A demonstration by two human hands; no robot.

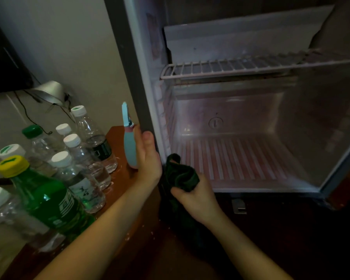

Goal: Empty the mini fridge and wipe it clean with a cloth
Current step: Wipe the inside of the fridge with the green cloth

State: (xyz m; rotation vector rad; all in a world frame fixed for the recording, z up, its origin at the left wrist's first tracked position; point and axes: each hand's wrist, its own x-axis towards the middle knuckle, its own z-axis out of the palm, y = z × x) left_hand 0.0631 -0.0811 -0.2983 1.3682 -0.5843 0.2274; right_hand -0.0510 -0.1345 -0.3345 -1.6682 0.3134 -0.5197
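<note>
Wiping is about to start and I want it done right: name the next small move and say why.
Probably push the cloth in the right hand forward onto the ribbed floor of the fridge and begin wiping. The fridge looks emptied, the bottles stand on the table, and the cloth sits bunched at the lower front corner, with the left hand at the frame.

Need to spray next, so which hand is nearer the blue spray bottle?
Left. The left hand grips the front edge of the mini fridge, right beside the blue spray bottle; the right hand is lower and further right, holding the dark green cloth.
</note>
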